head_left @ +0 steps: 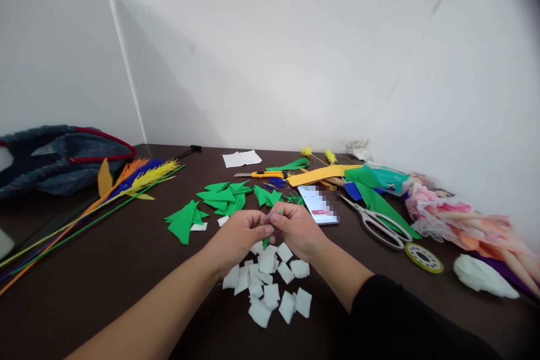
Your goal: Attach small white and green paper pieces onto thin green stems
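Note:
Close together over the table, my left hand [242,234] and my right hand [296,229] pinch a small piece of green paper [265,243] between their fingertips. Most of that piece is hidden by the fingers. Many small white paper squares [266,261] lie scattered beneath and in front of my hands. Beyond my left hand sit cut green paper pieces [182,223] in overlapping piles. A phone [317,205] with its screen lit lies just past my right hand.
A yellow utility knife [265,175] with its blade out lies behind the piles. To the right are scissors [382,228], a tape roll [424,257] and dolls [447,205]. Paper wheat stalks [139,183] and a denim bag [63,157] are at left. A wall [253,56] stands behind.

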A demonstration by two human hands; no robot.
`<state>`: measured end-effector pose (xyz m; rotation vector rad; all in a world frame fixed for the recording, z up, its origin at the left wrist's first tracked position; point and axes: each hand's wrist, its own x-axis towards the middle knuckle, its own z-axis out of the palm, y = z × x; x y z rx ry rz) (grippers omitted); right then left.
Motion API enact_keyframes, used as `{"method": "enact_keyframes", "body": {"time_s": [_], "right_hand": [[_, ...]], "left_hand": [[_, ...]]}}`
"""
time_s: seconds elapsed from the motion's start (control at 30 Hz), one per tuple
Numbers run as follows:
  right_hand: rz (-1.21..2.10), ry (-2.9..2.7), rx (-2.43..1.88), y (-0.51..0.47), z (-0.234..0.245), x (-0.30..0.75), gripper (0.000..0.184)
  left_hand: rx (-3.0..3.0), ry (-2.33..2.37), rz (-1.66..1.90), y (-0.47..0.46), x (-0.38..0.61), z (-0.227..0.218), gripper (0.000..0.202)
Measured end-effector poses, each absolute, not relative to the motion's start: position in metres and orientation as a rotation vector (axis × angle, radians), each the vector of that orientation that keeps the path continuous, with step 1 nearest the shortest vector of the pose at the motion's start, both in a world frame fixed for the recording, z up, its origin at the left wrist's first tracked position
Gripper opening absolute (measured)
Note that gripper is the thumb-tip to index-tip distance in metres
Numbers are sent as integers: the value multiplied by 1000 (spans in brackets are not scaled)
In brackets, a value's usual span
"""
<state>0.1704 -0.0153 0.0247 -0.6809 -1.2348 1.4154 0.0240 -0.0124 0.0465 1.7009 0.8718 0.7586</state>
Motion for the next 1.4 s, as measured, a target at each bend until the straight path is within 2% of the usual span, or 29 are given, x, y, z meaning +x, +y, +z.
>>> {"method": "enact_keyframes", "body": {"time_s": [0.43,0.5,0.67,0.77,0.87,1.07,1.17,1.3,1.4], "right_hand": [[864,-1302,-962,-5,11,168,30],[878,-1270,-962,-6,10,167,31],[1245,-1259,-753,-10,16,170,15],[1252,-1295,-711,-12,19,171,12],[1231,-1295,-778,-11,19,171,16],[876,-1410,-972,-8,19,174,26],[814,-1446,-1015,-7,17,174,32],[822,-1407,-1012,-7,14,172,38],[980,-1324,-975,-9,15,168,37]], "left_hand": [[1783,1041,817,-13,29,43,22],[1808,1061,850,-13,30,43,24],[1729,992,869,-11,27,39,21],[1695,937,823,-10,25,37,22],[1694,919,781,-9,24,37,21],[1842,980,708,-10,25,42,17],[2066,1010,643,-9,20,48,15],[2071,895,489,-7,12,53,16],[1837,852,605,-8,15,51,22]]}}
